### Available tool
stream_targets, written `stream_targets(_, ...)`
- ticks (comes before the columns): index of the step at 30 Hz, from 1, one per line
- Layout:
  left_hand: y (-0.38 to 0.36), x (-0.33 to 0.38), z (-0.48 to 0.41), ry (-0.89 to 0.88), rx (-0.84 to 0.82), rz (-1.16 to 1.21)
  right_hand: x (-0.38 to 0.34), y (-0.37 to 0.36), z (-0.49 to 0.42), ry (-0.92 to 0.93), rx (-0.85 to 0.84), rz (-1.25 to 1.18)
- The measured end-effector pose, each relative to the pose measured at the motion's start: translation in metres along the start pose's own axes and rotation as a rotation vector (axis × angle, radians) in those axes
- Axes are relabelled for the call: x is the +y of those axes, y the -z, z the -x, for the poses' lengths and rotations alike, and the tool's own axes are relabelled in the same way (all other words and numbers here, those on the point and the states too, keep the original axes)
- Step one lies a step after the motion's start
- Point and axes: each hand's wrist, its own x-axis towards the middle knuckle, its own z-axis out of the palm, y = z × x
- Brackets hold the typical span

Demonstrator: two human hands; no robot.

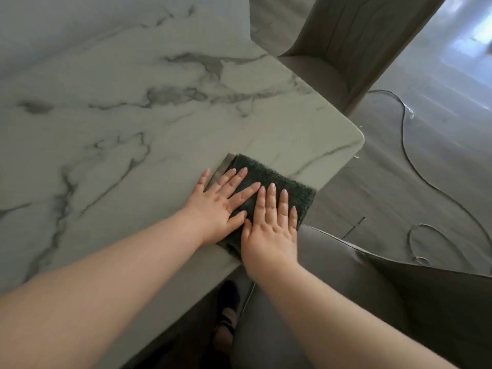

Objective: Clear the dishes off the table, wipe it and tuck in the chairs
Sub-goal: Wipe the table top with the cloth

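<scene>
Across most of the view spreads the white, grey-veined marble desk [133, 102], its rounded right corner jutting over a grey floor [439, 107]. One grey upholstered chair [346, 43] stands at the desk's right end, and a second grey chair [372, 283] sits along the near edge, angled away from it. A folded dark green cloth [269, 177] lies on the desk against the near edge, close to that right corner, and seems to hang slightly past the edge. The left hand [218, 206] and right hand [271, 233] lie side by side on the cloth, fingers straight and spread, pressing flat and gripping nothing, with the left little finger on bare marble. A thin dark cable [404, 145] loops over the floor.
</scene>
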Motion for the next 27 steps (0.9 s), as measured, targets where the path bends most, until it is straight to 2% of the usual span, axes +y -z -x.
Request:
stream_targets(2, -0.019, -0.009, 0.043, 0.026, -0.011, 0.011, -0.015, -0.021, 0.03, 0.126, -0.009, -0.006)
stream_targets(4, -0.028, -0.011, 0.072, 0.079, -0.036, 0.045, -0.02, -0.026, 0.047, 0.173, -0.006, -0.001)
stream_targets(8, -0.024, 0.004, 0.073, 0.197, -0.079, 0.071, -0.006, -0.016, 0.036, 0.256, -0.054, 0.012)
stream_targets(12, -0.008, 0.022, 0.031, 0.239, -0.026, 0.103, 0.017, 0.008, 0.001, 0.225, 0.008, 0.017)
stream_targets(17, 0.029, 0.043, -0.056, 0.209, -0.015, 0.137, 0.059, 0.047, -0.067, 0.133, 0.071, 0.065)
stream_targets(27, 0.089, 0.067, -0.199, 0.157, 0.003, 0.122, 0.12, 0.111, -0.179, -0.013, 0.077, 0.171)
